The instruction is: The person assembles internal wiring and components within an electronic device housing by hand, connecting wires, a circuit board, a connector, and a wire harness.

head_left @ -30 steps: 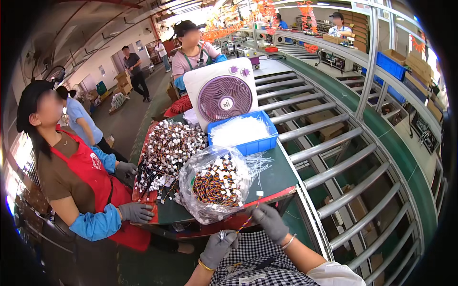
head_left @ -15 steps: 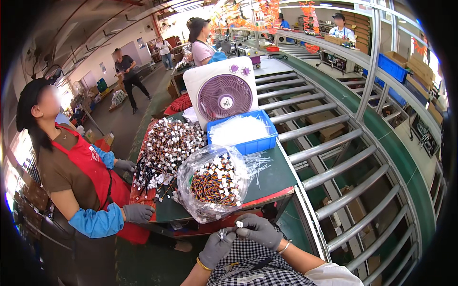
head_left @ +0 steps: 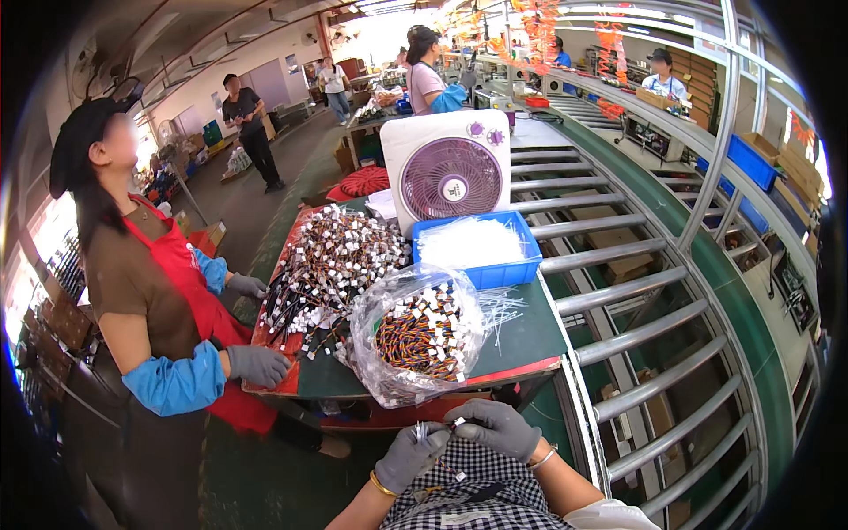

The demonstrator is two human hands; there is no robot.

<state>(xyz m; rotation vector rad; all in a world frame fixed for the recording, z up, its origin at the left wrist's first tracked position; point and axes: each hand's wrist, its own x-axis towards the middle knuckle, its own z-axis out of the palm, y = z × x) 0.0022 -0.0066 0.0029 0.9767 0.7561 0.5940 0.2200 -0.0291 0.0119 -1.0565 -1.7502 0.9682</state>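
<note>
Two pinches, fingers near-closed: left hand [head_left: 412, 459] on white strips [head_left: 420, 432], right hand [head_left: 497, 430] on small connector [head_left: 458, 423]. Lead [head_left: 452, 469] below fingertips, between hands, nearer left; long axis slanting down-right over apron [head_left: 495, 470].

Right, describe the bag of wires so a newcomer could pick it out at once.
Find the white fan with the purple grille, then the blue bin just in front of it. Nearer still, at the near edge of the green-topped table, sits the bag of wires. Unlike the loose heap of wires beside it, this bunch is wrapped in clear, crinkled plastic.
</note>
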